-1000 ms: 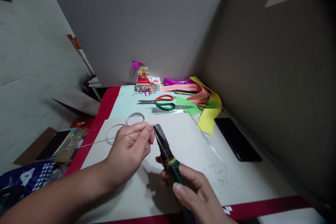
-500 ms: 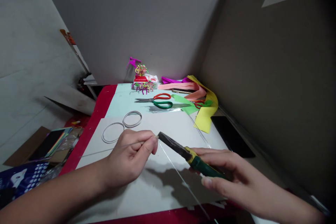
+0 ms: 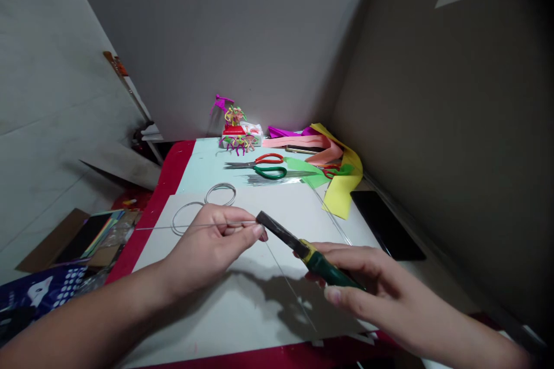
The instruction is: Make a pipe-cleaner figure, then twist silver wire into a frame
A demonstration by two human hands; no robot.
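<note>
My left hand (image 3: pixel 212 245) pinches a thin straight metal wire (image 3: pixel 173 227) that runs out to the left over the white sheet (image 3: pixel 242 311). My right hand (image 3: pixel 367 285) grips the green-and-yellow handles of a pair of pliers (image 3: pixel 294 242). The dark jaws of the pliers meet the wire right at my left fingertips. A second length of wire slants down toward me from that spot. Two wire rings (image 3: pixel 203 204) lie on the sheet just behind my left hand.
Red-handled and green-handled scissors (image 3: pixel 264 166) lie farther back with a bundle of wires. Coloured paper strips (image 3: pixel 333 170) and a small pipe-cleaner craft (image 3: pixel 238 127) sit near the wall. A black phone (image 3: pixel 385 225) lies at right. Boxes and coloured paper (image 3: pixel 86 236) sit on the floor, left.
My right hand swung from below out to the right, so the pliers now lie flatter and point left. The wire's left end rose to nearly level. My left hand kept its pinch.
</note>
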